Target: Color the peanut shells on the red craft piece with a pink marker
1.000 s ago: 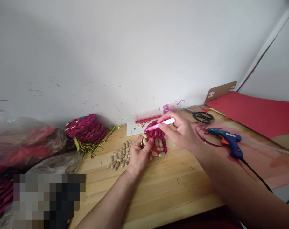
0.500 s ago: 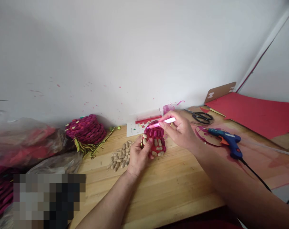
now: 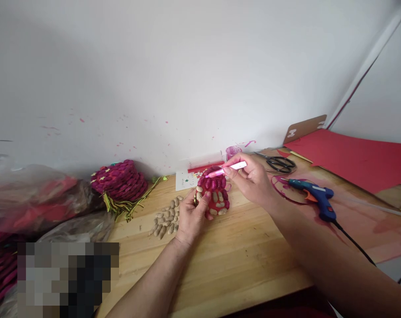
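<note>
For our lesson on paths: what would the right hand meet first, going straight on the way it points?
The right hand, white-handled tool leading, would likely meet the magenta peanuts first; exact depth is unclear.

brush [image 3: 217, 173]: shifted slightly right | peanut-covered piece [image 3: 214, 183]: shifted slightly left

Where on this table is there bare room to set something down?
The widest patch is the wooden tabletop between left forearm and right forearm, from the held peanut piece to the near edge. A smaller one lies between the loose peanuts, clear bag and left forearm. Crowded: the right, with glue gun and scissors.
</note>
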Demonstrator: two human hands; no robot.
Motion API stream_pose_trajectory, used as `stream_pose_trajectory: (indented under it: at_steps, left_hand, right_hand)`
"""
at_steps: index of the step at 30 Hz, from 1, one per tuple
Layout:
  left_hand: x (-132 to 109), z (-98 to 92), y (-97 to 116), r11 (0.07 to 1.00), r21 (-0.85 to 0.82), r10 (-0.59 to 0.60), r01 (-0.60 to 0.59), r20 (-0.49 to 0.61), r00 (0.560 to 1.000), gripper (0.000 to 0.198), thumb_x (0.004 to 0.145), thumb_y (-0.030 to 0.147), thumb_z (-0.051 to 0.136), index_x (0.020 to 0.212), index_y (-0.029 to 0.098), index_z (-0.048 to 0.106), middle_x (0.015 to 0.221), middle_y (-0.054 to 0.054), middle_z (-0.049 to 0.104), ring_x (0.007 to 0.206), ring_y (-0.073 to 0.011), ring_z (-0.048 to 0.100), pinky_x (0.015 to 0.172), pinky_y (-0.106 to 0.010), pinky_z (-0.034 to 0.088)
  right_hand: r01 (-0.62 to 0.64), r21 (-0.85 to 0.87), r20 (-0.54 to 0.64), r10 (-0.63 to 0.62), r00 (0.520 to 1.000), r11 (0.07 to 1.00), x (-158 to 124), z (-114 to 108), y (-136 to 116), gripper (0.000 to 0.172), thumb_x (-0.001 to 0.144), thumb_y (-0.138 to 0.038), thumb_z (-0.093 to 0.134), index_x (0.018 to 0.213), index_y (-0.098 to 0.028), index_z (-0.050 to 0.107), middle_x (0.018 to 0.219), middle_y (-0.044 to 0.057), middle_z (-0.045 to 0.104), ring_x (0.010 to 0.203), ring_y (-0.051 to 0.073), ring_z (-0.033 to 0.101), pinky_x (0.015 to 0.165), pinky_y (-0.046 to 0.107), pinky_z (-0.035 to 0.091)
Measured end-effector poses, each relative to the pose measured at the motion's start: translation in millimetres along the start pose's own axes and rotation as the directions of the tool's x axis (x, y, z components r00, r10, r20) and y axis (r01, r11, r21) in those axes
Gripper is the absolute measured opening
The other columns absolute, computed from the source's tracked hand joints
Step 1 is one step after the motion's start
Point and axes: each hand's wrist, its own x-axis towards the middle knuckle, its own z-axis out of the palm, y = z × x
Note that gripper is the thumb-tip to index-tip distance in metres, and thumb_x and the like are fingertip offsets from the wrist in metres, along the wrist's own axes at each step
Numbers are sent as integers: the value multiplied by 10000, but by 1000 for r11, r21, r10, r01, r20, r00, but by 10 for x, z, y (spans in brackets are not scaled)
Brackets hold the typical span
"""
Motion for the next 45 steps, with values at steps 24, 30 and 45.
stream_pose_trajectory:
  at_steps: [24,30,45]
  left_hand:
    - [-15,7,-70,991,-92,-93,93,10,996,404,807,543,830,886,159,729,675,17,647,498,-96,551,411,-198,491]
    - [-18,19,-54,987,-125,-104,104,4,995,402,788,533,850,870,160,724,657,26,633,483,-89,528,393,-194,471]
    - [-2,24,-49,974,-178,-139,140,19,990,416,768,531,868,889,159,725,705,11,659,520,-106,595,417,-195,473]
  right_hand:
    - [40,-72,-17,-42,999,997,-2,11,-46,101,949,-333,665,947,-232,666,787,3,696,705,157,650,607,286,501]
    - [35,-103,-15,-37,999,994,-7,20,-41,98,947,-324,669,936,-226,668,752,-6,687,672,147,645,620,287,498]
    - [51,-120,-34,-55,998,991,-12,22,-61,75,950,-298,668,939,-224,667,818,2,731,681,139,659,639,282,513]
